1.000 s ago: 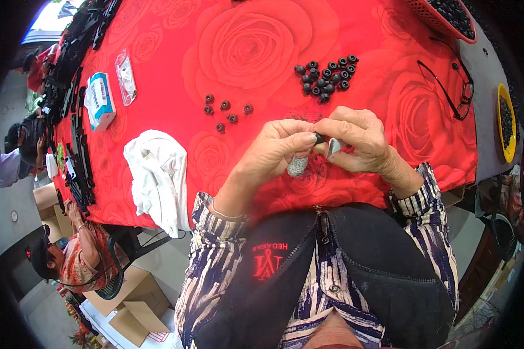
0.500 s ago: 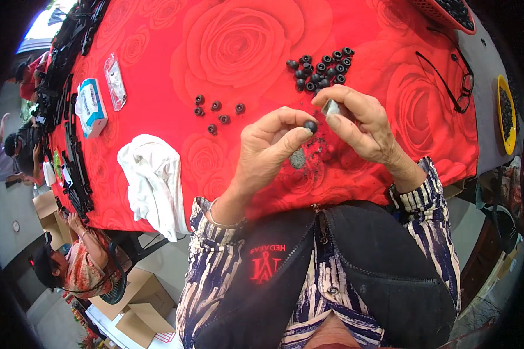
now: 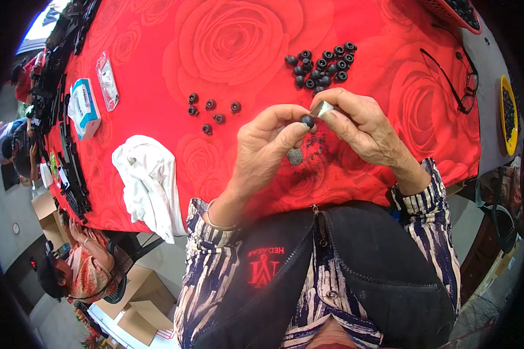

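Head view shows my left hand (image 3: pixel 268 148) pinching a small black bead (image 3: pixel 307 121) between thumb and forefinger. My right hand (image 3: pixel 364 125) grips a short metal piece (image 3: pixel 321 108), its long axis pointing left and down toward the bead, almost touching. Both hover above the near edge of the red table (image 3: pixel 157 75). The heap of black beads (image 3: pixel 323 63) lies further, toward the far edge.

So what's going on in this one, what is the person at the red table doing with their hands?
A person stands at a table under a red rose-print cloth. Their left hand pinches a small round black piece at its fingertips, while the right hand holds a small silvery metal piece right against it. A cluster of similar small black ring-shaped parts lies just beyond the hands, a few more sit to the left, near a crumpled white cloth.
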`<action>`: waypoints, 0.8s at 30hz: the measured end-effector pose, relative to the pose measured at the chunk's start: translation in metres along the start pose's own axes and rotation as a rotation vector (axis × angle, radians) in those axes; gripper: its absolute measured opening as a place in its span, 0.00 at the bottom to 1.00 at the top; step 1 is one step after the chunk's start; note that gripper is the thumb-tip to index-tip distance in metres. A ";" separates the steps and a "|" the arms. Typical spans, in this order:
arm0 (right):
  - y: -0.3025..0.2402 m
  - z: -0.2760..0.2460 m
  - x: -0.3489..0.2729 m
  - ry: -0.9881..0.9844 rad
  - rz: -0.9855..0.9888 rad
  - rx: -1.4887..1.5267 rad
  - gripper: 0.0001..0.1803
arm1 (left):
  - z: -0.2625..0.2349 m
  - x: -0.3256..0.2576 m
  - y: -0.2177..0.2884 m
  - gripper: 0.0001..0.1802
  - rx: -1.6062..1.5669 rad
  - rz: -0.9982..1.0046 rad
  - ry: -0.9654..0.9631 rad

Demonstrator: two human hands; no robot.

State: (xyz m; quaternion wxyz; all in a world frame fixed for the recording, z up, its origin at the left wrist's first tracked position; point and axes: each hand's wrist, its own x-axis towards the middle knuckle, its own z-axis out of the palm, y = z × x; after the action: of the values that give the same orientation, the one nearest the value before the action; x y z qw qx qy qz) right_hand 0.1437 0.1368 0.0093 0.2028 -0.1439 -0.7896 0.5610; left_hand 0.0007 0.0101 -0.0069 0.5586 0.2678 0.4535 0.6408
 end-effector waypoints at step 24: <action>0.001 -0.001 0.001 -0.048 0.074 -0.027 0.07 | -0.004 0.002 -0.002 0.12 -0.046 -0.117 -0.045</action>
State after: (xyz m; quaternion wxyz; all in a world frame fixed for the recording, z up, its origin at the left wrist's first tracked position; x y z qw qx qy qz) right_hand 0.1439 0.1385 0.0086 0.1611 -0.1621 -0.7960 0.5605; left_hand -0.0020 0.0109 -0.0103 0.6111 0.2422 0.4407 0.6112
